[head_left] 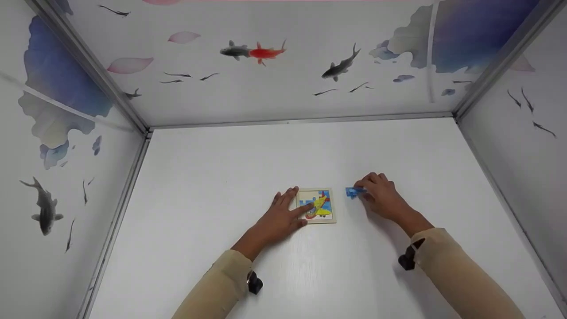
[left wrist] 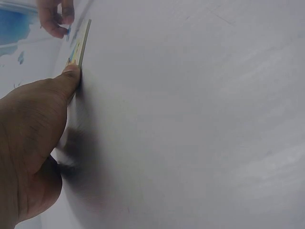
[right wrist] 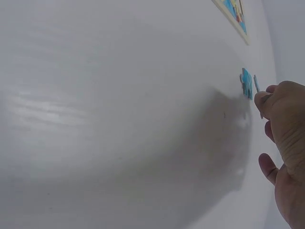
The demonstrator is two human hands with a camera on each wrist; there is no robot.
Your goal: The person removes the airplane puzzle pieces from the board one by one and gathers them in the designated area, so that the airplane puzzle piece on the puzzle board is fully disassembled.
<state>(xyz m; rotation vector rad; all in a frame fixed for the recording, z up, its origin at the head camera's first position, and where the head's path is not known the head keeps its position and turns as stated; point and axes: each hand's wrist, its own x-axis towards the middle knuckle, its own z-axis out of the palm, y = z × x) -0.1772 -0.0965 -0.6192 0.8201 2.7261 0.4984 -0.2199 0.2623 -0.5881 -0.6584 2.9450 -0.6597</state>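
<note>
A small jigsaw puzzle in a pale wooden frame (head_left: 334,212) lies on the white table, showing a yellow and red picture on blue; its upper left part is bare wood. My left hand (head_left: 281,217) rests at its left side, fingers spread, one finger reaching over the picture. In the left wrist view the thumb (left wrist: 71,71) touches the frame's edge. To the right, my right hand (head_left: 383,195) pinches a blue puzzle piece (right wrist: 257,83), seen nearly edge-on. Another blue puzzle piece (right wrist: 246,84) lies on the table close beside it. The right fingertips are partly hidden in the head view.
The white table (head_left: 230,164) is bounded by a back wall (head_left: 283,97) and side walls (head_left: 57,186) painted with fish and petals. Metal strips run along the edges. Both sleeved wrists carry small black cameras (head_left: 254,282).
</note>
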